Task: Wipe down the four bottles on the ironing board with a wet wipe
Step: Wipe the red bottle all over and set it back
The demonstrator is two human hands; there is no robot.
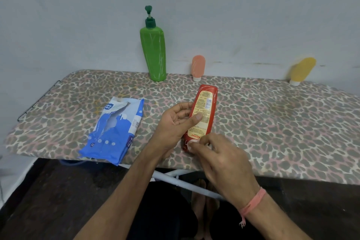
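Both hands' grip (pixel 175 122) around red bottle (pixel 202 111)

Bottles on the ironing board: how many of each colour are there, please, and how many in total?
Green plastic pump bottle: 1
Red plastic bottle with yellow label, held in both hands: 1
Peach plastic tube bottle: 1
Yellow plastic tube bottle: 1
Total: 4

You hold the red bottle (pixel 201 115) tilted over the board (pixel 272 122), label up, with a bit of white wipe (pixel 191 145) showing at its lower end. The tall green pump bottle (pixel 153 52) stands upright against the wall. The pink tube (pixel 197 67) and the yellow tube (pixel 302 71) stand cap-down there, the yellow one leaning.
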